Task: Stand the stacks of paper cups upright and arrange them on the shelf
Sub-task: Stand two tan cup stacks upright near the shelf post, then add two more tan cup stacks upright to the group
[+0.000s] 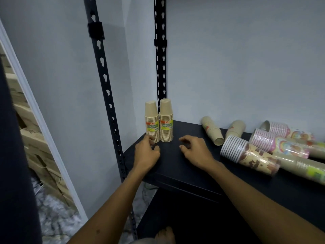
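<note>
Kraft-brown and narrow at the top, two stacks already stand upright in the back left corner of the shelf: the left stack and the right stack, side by side and touching or nearly so. They look tippy, so a knock from either hand could topple one into the other, or send it off the shelf's open left edge.

Several more stacks lie on their sides at the right, among them a plain stack and a wrapped brown-patterned stack. Wrapped ones may roll toward the front edge if nudged, and their film may slip in a grip.

Left hand sits at the left stack's base, fingers loosely curled; whether they touch it I cannot tell. Right hand hovers over the bare shelf, fingers loosely bent, holding nothing
</note>
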Action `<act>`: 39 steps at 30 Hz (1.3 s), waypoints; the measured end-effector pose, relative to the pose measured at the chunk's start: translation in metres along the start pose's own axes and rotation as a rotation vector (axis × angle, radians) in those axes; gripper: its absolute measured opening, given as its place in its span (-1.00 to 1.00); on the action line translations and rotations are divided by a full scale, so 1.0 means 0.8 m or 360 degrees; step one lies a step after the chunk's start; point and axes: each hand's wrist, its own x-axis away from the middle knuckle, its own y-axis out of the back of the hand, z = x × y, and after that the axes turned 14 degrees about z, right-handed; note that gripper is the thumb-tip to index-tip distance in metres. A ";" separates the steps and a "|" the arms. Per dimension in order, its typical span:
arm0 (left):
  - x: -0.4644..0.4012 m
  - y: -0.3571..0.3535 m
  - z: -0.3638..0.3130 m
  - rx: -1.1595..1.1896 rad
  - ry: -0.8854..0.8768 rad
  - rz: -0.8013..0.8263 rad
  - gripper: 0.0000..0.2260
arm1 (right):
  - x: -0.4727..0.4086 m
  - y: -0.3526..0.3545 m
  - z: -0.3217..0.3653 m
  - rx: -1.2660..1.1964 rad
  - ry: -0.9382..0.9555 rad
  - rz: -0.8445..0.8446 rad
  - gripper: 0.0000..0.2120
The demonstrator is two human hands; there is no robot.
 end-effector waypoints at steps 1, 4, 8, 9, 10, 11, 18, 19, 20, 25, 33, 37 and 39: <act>0.003 -0.004 -0.003 -0.0076 -0.0066 0.0058 -0.78 | 0.010 0.009 0.001 0.0040 0.0041 -0.0013 -0.72; 0.004 -0.019 -0.020 -0.0225 -0.0243 0.0239 -0.83 | 0.031 0.046 0.007 0.0115 0.0132 -0.0111 -0.75; -0.017 -0.044 -0.057 -0.0405 -0.0501 0.0421 -0.79 | 0.046 0.110 0.007 0.0150 0.0212 -0.0293 -0.79; -0.025 -0.049 -0.068 -0.0455 -0.0555 0.0445 -0.78 | 0.048 0.127 0.002 0.0190 0.0200 -0.0322 -0.79; -0.034 -0.055 -0.078 -0.0500 -0.0600 0.0461 -0.76 | 0.050 0.144 -0.004 0.0235 0.0167 -0.0339 -0.78; -0.044 -0.060 -0.087 -0.0542 -0.0635 0.0472 -0.75 | 0.051 0.161 -0.012 0.0276 0.0121 -0.0346 -0.77; -0.114 -0.109 -0.121 -0.0809 -0.0624 0.0695 -0.61 | 0.023 0.241 -0.085 0.0716 -0.0286 0.0047 -0.67; -0.123 -0.115 -0.123 -0.0836 -0.0627 0.0725 -0.56 | 0.015 0.248 -0.094 0.0793 -0.0313 0.0131 -0.67; -0.133 -0.121 -0.125 -0.0858 -0.0630 0.0755 -0.51 | 0.007 0.255 -0.101 0.0885 -0.0334 0.0222 -0.67; -0.180 -0.143 -0.128 -0.0939 -0.0598 0.0955 -0.25 | -0.035 0.273 -0.116 0.1203 -0.0443 0.0584 -0.59; -0.206 -0.166 -0.124 -0.1257 -0.0865 0.1089 -0.32 | -0.075 0.248 -0.134 0.1538 -0.0316 0.1158 -0.43; -0.211 -0.159 -0.117 -0.1193 -0.1001 0.1004 -0.39 | -0.076 0.254 -0.132 0.1525 -0.0272 0.1123 -0.42; -0.211 -0.154 -0.112 -0.0947 -0.1024 0.0875 -0.44 | -0.074 0.260 -0.133 0.1410 -0.0264 0.0992 -0.38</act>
